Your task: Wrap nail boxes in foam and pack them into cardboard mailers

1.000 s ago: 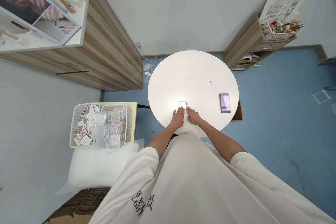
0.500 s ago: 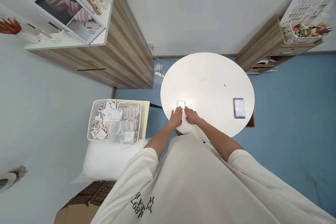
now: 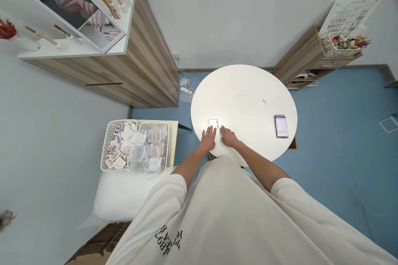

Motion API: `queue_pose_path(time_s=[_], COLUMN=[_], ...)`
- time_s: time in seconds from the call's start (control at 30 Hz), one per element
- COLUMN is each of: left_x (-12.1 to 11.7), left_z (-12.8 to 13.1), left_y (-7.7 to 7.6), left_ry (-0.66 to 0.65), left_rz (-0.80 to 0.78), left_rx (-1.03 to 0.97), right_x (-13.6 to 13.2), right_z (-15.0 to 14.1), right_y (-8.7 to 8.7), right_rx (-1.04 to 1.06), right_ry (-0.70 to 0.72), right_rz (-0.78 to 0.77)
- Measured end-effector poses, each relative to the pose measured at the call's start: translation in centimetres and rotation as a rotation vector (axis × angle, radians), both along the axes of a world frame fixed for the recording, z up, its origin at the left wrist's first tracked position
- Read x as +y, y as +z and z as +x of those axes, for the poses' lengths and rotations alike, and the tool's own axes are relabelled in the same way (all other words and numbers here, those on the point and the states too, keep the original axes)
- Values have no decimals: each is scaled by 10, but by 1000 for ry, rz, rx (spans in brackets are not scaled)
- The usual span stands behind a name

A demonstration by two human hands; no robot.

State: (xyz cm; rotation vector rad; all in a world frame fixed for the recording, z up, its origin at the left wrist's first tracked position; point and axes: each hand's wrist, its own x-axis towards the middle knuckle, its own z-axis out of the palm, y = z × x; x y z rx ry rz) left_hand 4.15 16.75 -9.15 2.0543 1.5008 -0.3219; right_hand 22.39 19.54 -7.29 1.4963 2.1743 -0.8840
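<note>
My left hand (image 3: 207, 142) has a released grip, its fingers spread at the near edge of a small clear case (image 3: 213, 123). My right hand (image 3: 229, 138) is also unclenched, fingertips just beside the case's right side. The case lies flat on the table (image 3: 242, 83), left of centre; I can't tell what is finished or left.

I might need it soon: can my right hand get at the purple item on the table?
Probably: nothing shows between the right hand and the purple item, though it may take a stretch.
</note>
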Motion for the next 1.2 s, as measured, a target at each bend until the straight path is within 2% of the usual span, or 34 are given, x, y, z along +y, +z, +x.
queue_pose_path(time_s=[0.2,0.33,0.5,0.73,0.93,1.2], left_x=[-15,-36,-77,-151,-210,-283], left_z=[10,25,51,80,72,19], left_y=[13,24,33,43,51,63], left_ry=[56,118,203,326,475,699], left_rz=[16,33,69,86,86,99], left_rx=[4,5,17,20,47,83], right_x=[-9,-22,-50,-100,-134,-169], right_z=[21,38,63,83,65,-1], right_y=[10,16,25,28,32,50], right_rx=[-1,33,65,97,143,178], right_ry=[-19,2,61,190,330,530], right_rz=[26,64,119,182,202,212])
